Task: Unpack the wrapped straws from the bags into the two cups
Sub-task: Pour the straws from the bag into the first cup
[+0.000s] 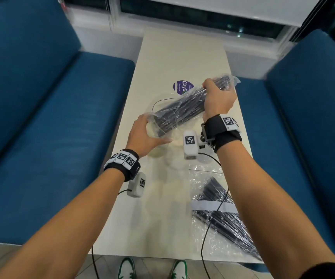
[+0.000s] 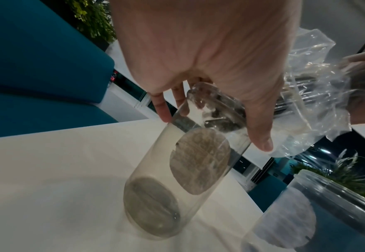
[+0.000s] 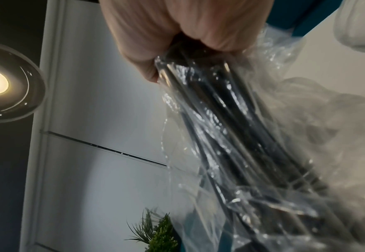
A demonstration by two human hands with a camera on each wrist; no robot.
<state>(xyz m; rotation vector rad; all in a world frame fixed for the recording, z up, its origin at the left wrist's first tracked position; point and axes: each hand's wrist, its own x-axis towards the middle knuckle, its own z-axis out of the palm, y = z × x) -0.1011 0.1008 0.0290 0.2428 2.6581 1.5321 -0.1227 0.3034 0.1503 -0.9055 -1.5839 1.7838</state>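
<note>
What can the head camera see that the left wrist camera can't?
Only the head view shows the second bag of straws lying on the table, the purple sticker and the green-and-white shoes. Only the left wrist view shows the tilted cup's round bottom and leafy plants. Both show the left hand gripping the clear cup while the right hand feeds the held bag of straws into it.

A long white table (image 1: 182, 57) sits in the middle. Blue seats (image 1: 41, 117) stand on both sides of the table. A round purple sticker (image 1: 179, 86) is on the table. Two green and white shoes (image 1: 127, 268) show under the table's near edge.
</note>
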